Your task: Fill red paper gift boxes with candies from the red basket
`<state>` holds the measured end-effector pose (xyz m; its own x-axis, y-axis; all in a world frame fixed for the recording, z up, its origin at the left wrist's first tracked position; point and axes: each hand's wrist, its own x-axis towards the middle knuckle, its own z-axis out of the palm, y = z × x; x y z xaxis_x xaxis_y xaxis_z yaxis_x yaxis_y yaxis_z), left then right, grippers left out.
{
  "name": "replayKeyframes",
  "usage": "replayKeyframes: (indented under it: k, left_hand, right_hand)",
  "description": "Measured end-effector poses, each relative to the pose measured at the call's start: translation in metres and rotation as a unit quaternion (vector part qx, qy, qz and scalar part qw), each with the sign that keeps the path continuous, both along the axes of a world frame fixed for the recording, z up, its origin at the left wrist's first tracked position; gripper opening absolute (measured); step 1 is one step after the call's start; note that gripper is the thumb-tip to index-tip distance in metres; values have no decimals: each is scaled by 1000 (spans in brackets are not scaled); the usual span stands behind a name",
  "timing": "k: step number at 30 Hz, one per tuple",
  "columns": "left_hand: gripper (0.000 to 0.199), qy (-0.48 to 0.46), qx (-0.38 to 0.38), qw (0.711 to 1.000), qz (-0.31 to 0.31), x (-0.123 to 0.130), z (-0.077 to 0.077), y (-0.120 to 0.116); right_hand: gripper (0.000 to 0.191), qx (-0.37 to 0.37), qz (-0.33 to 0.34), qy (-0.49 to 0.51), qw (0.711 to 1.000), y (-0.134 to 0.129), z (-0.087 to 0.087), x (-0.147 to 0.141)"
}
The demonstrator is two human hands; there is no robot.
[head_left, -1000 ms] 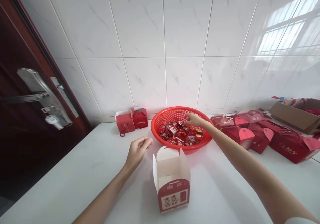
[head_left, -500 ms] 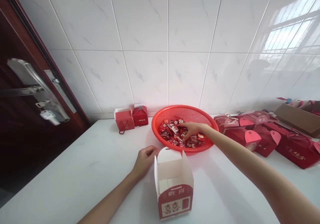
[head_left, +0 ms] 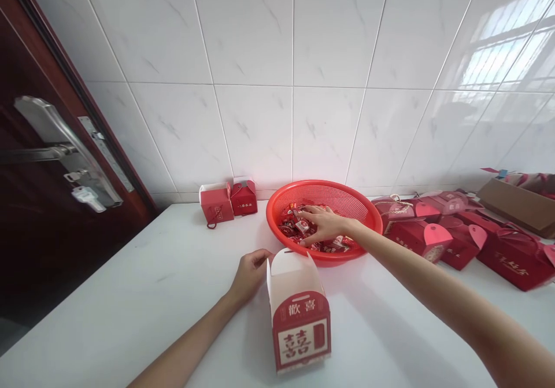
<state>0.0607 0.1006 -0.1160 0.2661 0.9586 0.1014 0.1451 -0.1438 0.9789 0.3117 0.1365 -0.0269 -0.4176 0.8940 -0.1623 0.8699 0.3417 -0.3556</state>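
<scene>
A red and white paper gift box [head_left: 301, 333] with Chinese characters stands in front of me, its top flaps raised. My left hand [head_left: 251, 273] is at its far left corner, fingers curled and closed on the back flap; the fingertips are partly hidden. Behind the box sits a red plastic basket [head_left: 368, 217] with many wrapped candies [head_left: 302, 226] in it. My right hand [head_left: 323, 225] reaches into this basket from the right. Its fingers are spread over the candies, and I see none held.
Two small red boxes [head_left: 217, 203] stand by the tiled wall at the left. Several closed red gift boxes [head_left: 459, 240] crowd the right side, with a brown cardboard box [head_left: 515, 206] beyond. A dark door [head_left: 43, 203] with a metal handle borders the white table [head_left: 165, 284].
My right hand has shifted slightly left over the candies, its fingers spreading wider. The front of the gift box has turned more upright toward me, while my left hand stays at its back.
</scene>
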Motion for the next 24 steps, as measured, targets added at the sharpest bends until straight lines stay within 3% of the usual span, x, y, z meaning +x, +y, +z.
replayKeyframes:
  k: [3, 5, 14, 19, 24]
  left_hand:
    - [22, 3, 6, 1000, -2, 1, 4, -2]
    - [19, 8, 11, 1000, -6, 0, 5, -3]
    - [11, 25, 36, 999, -23, -4, -5, 2]
    - [13, 25, 60, 998, -24, -7, -12, 6]
    - [18, 24, 81, 996, -7, -6, -14, 6]
  right_hand:
    - [88, 9, 92, -63, 994, -5, 1, -19]
    - [78, -7, 115, -115, 987, -7, 2, -29]
    - [33, 54, 28, -195, 979, 0, -3, -49]
    - [17, 41, 27, -167, 985, 3, -1, -45]
    - [11, 39, 27, -49, 998, -3, -2, -36]
